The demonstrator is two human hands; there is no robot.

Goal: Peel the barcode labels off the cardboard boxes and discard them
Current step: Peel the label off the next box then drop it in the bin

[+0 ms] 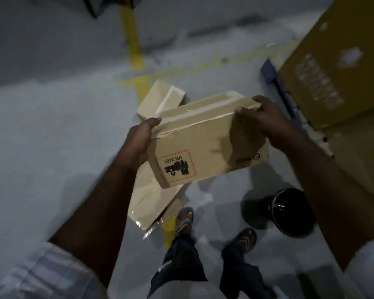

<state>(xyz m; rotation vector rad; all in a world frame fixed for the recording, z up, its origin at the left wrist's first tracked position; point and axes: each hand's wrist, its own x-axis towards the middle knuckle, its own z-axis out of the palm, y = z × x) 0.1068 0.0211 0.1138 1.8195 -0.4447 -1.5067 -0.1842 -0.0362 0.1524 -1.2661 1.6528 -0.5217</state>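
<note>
Thumb and fingers of the left hand [138, 143] are gripping the left end of a brown rectangular cardboard box [203, 145], which is hanging tilted at the frame's centre. The right hand [263, 119] is clasping its upper right corner, fingers curling over the edge. A round black bin [289, 212] is standing at lower right.
</note>
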